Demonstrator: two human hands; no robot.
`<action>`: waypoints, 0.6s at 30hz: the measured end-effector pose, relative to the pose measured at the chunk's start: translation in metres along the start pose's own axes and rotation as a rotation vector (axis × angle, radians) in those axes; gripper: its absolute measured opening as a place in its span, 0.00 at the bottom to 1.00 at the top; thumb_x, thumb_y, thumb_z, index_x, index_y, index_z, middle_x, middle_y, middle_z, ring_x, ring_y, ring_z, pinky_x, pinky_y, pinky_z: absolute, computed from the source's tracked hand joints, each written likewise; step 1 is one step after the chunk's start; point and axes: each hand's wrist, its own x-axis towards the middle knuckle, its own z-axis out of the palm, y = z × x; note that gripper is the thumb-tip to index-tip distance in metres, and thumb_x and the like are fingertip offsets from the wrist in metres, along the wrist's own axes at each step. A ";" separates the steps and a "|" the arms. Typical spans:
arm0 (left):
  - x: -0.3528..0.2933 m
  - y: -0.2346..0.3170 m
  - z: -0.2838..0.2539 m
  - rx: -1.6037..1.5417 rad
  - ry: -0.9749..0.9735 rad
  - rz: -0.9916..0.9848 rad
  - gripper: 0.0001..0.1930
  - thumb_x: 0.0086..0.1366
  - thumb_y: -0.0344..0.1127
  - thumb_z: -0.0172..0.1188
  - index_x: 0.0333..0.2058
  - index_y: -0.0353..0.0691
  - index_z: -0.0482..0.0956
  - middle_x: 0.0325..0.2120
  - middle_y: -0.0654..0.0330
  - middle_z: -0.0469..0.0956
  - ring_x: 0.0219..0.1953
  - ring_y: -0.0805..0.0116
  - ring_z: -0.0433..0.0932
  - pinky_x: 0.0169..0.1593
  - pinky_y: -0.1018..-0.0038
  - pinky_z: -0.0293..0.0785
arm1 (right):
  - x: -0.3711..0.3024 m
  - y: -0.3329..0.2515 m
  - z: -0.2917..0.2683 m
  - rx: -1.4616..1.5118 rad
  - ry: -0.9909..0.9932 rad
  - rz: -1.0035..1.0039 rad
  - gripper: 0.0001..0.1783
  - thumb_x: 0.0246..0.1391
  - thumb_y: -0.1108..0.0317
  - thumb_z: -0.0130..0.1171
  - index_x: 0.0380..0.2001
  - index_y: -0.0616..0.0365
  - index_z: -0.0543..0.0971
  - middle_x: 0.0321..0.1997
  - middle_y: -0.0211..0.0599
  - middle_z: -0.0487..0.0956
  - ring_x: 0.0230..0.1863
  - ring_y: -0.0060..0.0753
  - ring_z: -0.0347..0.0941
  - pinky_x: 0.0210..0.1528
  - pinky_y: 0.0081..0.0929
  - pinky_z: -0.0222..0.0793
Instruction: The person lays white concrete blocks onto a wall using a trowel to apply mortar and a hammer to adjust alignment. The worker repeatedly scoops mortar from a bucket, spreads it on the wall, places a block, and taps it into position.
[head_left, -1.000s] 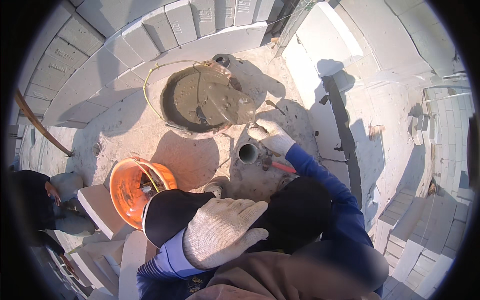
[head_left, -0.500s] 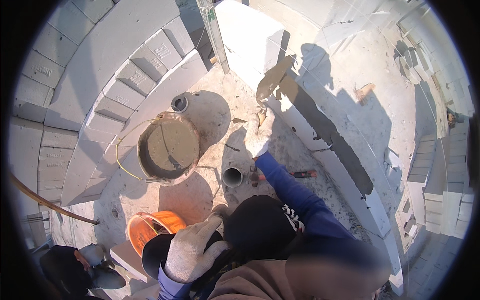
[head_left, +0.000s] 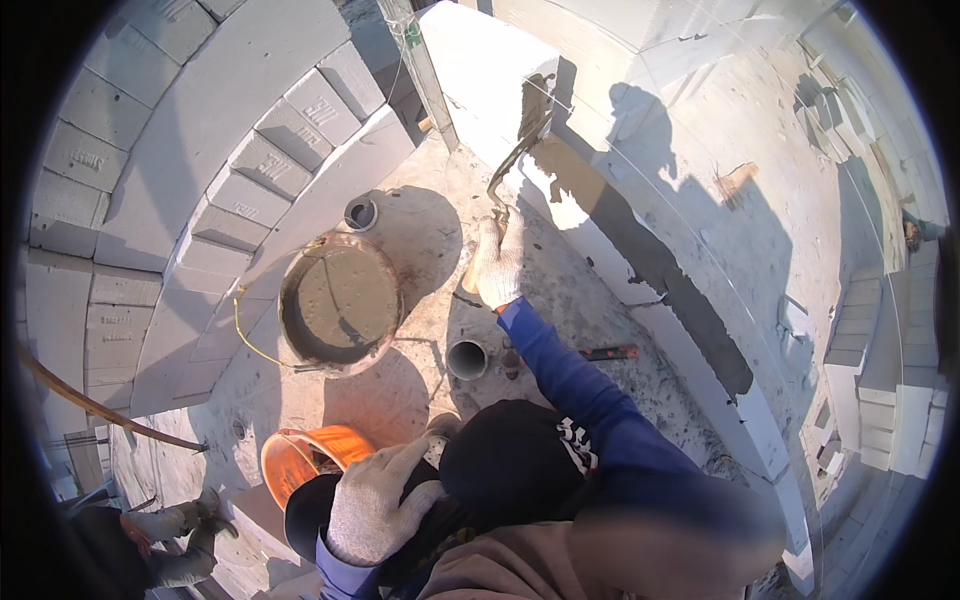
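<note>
My right hand (head_left: 498,262), in a whitish knit work glove, is closed around the handle of a trowel (head_left: 503,172). The blade appears nearly edge-on, its tip by the end face of a large white block (head_left: 490,75). Wet grey mortar (head_left: 537,105) coats part of that face. A mortar bed (head_left: 650,255) runs along the top of the low block wall (head_left: 700,385) beside it. My left hand (head_left: 380,505), gloved too, lies on my bent left leg with its fingers stretched out and holds nothing.
A round tub (head_left: 392,335) of mortar stands left of my right hand. Near my knees are an orange bucket (head_left: 350,442), an upright pipe (head_left: 466,360) and a hammer (head_left: 610,353). Stacked blocks (head_left: 290,130) line the left. A taut string (head_left: 620,155) crosses above the wall. Another person (head_left: 120,550) is at lower left.
My right hand has moved slightly left and toward me, and the trowel blade has turned from broadside to edge-on. Mortar now shows on the block's end face. My left hand stays put.
</note>
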 end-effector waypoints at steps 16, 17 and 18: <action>0.000 0.001 -0.001 -0.011 0.024 0.050 0.27 0.63 0.43 0.70 0.58 0.38 0.80 0.49 0.45 0.85 0.50 0.44 0.84 0.54 0.55 0.79 | 0.032 -0.052 0.004 -0.311 -0.023 -0.274 0.26 0.73 0.64 0.56 0.67 0.60 0.63 0.39 0.42 0.77 0.27 0.29 0.74 0.31 0.31 0.73; -0.001 -0.001 0.000 -0.005 0.034 0.050 0.27 0.63 0.43 0.70 0.58 0.38 0.80 0.48 0.45 0.85 0.50 0.44 0.84 0.54 0.55 0.79 | 0.029 -0.051 0.008 -0.366 -0.016 -0.278 0.27 0.72 0.63 0.57 0.67 0.61 0.64 0.41 0.46 0.79 0.31 0.35 0.77 0.36 0.35 0.75; 0.000 -0.002 0.001 -0.006 0.040 0.056 0.27 0.63 0.43 0.70 0.58 0.38 0.80 0.48 0.46 0.85 0.51 0.44 0.84 0.54 0.55 0.79 | 0.027 -0.050 0.009 -0.427 -0.005 -0.286 0.27 0.72 0.63 0.57 0.67 0.62 0.64 0.43 0.50 0.80 0.35 0.41 0.80 0.41 0.38 0.76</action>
